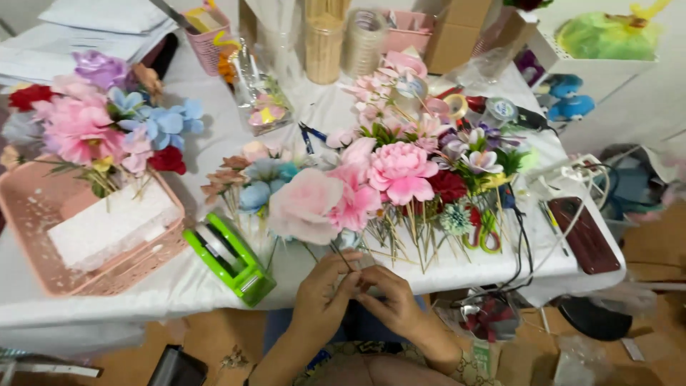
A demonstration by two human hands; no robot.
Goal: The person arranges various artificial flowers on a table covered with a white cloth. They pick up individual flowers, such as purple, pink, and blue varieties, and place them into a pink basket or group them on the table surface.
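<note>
Both hands are closest to my view, at the near edge of the white table (179,286). I see the left hand (323,300) and the right hand (389,300) touching each other at the fingertips, and both are pinched around the thin stem (341,256) of a pale pink paper flower (306,206). The bloom stands just above the grip, tilted a little to the left, and the stem goes down between the fingers. I cannot tell which hand presses harder.

Far left of the grip, a pink plastic basket (43,236) holds a white foam block (107,225), and a bunch of pink, blue and red flowers (100,129) is stuck in it. Just left of the grip lies a green tape dispenser (232,259). Above the grip, behind the held bloom, many finished flowers on sticks (407,179) lie in a heap on the table. To the right of the grip I see scissors with green handles (484,232), partly under the heap. Further right, near the table edge, lies a dark red flat case (582,236), with white and black cables (532,214) just beside it.
</note>
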